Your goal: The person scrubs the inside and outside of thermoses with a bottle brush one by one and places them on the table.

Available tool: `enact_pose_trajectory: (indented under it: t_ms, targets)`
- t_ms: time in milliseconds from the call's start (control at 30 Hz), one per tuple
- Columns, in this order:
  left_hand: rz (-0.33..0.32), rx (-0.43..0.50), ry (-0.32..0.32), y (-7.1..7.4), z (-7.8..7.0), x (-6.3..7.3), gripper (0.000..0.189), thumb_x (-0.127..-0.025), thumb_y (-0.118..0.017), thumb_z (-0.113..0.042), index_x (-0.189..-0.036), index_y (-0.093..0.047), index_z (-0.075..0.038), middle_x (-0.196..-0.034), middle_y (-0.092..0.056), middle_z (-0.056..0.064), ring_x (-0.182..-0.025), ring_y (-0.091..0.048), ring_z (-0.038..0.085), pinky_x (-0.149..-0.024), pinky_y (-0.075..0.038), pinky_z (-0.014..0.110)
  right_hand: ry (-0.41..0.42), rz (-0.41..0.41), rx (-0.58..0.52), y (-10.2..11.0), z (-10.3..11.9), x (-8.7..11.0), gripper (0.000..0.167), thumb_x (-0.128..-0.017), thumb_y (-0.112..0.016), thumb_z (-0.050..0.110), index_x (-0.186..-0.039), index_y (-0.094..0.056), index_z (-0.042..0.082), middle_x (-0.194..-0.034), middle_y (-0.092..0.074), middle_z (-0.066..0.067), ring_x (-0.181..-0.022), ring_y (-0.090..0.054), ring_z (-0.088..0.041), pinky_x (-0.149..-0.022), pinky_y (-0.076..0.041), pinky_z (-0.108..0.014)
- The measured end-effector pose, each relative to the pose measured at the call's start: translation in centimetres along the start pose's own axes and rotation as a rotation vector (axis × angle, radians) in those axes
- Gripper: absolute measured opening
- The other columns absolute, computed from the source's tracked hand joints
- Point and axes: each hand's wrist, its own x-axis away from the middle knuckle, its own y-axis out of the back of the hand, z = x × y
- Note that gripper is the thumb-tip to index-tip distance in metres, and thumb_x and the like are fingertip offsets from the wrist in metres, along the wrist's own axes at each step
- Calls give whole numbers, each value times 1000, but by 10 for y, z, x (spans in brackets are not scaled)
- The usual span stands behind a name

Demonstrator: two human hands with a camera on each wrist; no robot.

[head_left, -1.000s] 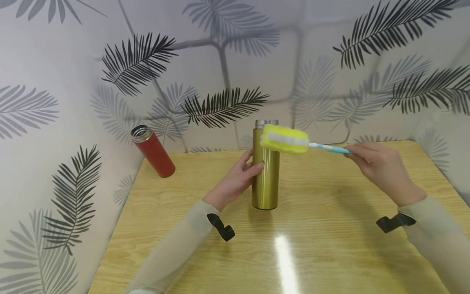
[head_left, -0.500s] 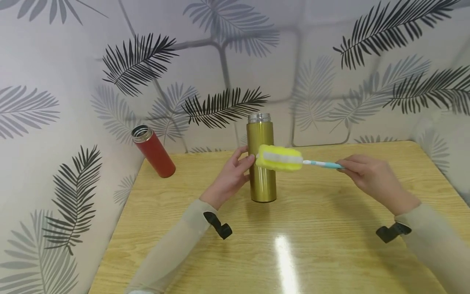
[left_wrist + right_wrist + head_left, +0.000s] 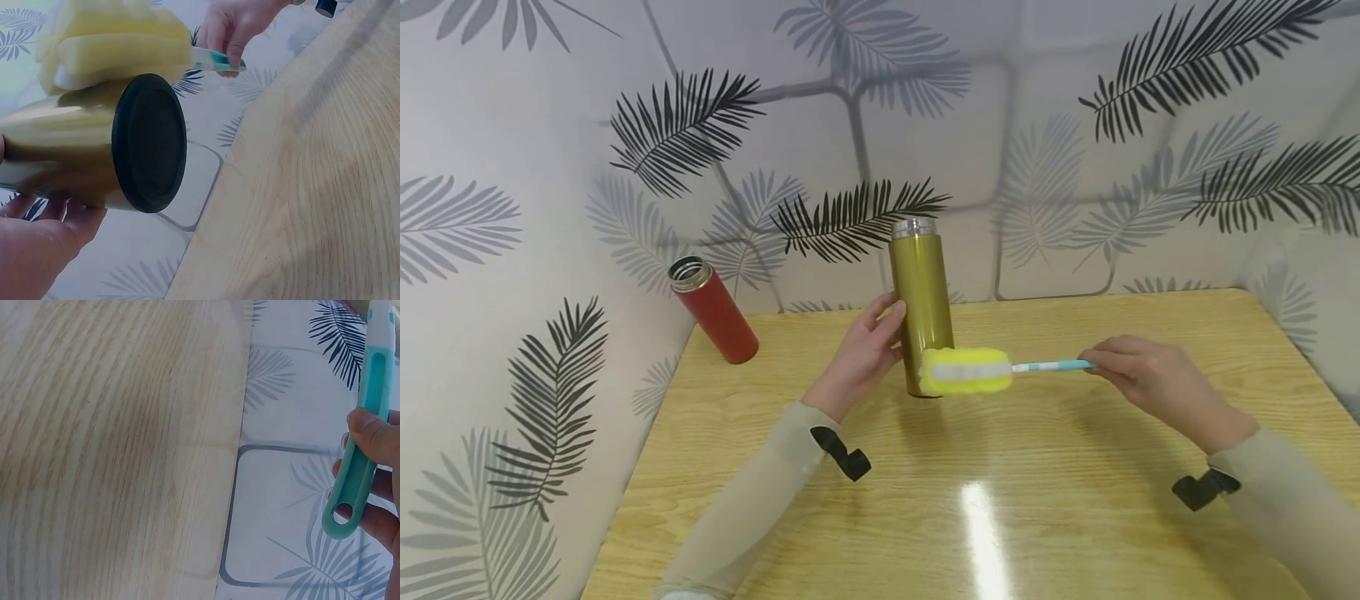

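Observation:
My left hand [image 3: 857,358] grips the side of a gold thermos flask [image 3: 919,287], its top leaning slightly left. The flask has a bare steel neck [image 3: 913,227] and no lid. Its black base [image 3: 150,144] faces the camera in the left wrist view, raised off the wood. In my right hand [image 3: 1165,383] is a bottle brush, pinched by its turquoise handle [image 3: 369,419] between thumb and fingers. The brush's yellow sponge head [image 3: 966,371] lies level across the flask's lower wall, on the outside. From the left wrist, the sponge [image 3: 119,53] appears right against the flask near its base.
A red flask [image 3: 715,312], also without a lid, stands at the table's far left edge. The wooden table [image 3: 1075,517] reaches back to a wall [image 3: 1052,83] with a leaf pattern. A black band with a small device sits on each wrist.
The brush head has slid down along the flask's outside, from near the neck to near the base. Meanwhile the flask has shifted up and left and tilted slightly.

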Motion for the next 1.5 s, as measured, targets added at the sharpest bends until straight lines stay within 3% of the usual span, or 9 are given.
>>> enact_pose_trajectory:
  t_ms: [133,333,533,733,867,1000,1100,1233,1500]
  targets:
    - [-18,-1,2,2,-1,0,48,-113,-46,-26,-158,-37,-12,-147,-52,19,-131,-55,30,-107,-47,46,25,-6,0,-2,0,1,57,-112,-39,42,-101,-79,4,-92,-73,-2,-73,-70,-19,-60,-57,-34]
    - [-5,68,20,0,1,0,40,-113,-42,-22,-152,-37,-12,-126,-60,12,-110,-62,23,-92,-53,38,-11,-51,25,1,-3,-3,61,-111,-39,47,-99,-80,3,-90,-73,-4,-72,-71,-21,-59,-57,-36]
    - [45,69,48,-5,6,3,41,-114,-39,-20,-154,-37,-8,-120,-60,6,-102,-62,18,-87,-54,35,-68,-81,28,4,-7,-10,65,-110,-39,52,-100,-80,3,-89,-74,-6,-72,-71,-23,-61,-55,-38]
    - [110,57,60,-7,12,3,47,-113,-40,-21,-157,-35,-5,-115,-63,2,-100,-63,16,-85,-55,34,-124,-96,48,9,-10,-17,66,-108,-40,55,-101,-80,2,-89,-74,-7,-67,-67,-20,-56,-51,-32]
    - [149,21,78,-7,11,6,54,-108,-52,-20,-158,-35,-7,-123,-63,7,-108,-63,20,-90,-55,39,-144,-96,60,13,-13,-21,68,-108,-40,55,-102,-80,1,-90,-73,-8,-66,-66,-20,-55,-49,-31]
    - [153,-38,97,-8,12,8,68,-102,-69,-22,-160,-35,-11,-138,-59,19,-114,-64,23,-99,-53,47,-146,-112,72,16,-15,-25,67,-108,-41,53,-102,-79,-1,-90,-73,-10,-65,-66,-22,-55,-49,-31]
    - [141,-97,103,-10,13,8,69,-102,-69,-20,-161,-35,-12,-146,-54,25,-118,-63,24,-105,-50,48,-145,-146,69,17,-17,-27,65,-108,-43,52,-103,-80,-2,-89,-74,-10,-63,-64,-21,-55,-46,-29]
    - [133,-124,88,-9,13,8,67,-103,-64,-18,-162,-33,-11,-155,-47,23,-128,-56,26,-113,-42,49,-144,-175,52,16,-18,-27,64,-108,-46,53,-102,-80,-1,-89,-74,-10,-63,-64,-21,-58,-44,-27]
    - [190,-98,45,-3,11,8,87,-95,-77,-38,-162,-32,-6,-153,-44,22,-128,-52,26,-114,-41,53,-111,-95,41,10,-11,-24,65,-109,-41,53,-102,-80,1,-89,-73,-7,-72,-69,-23,-61,-53,-37]
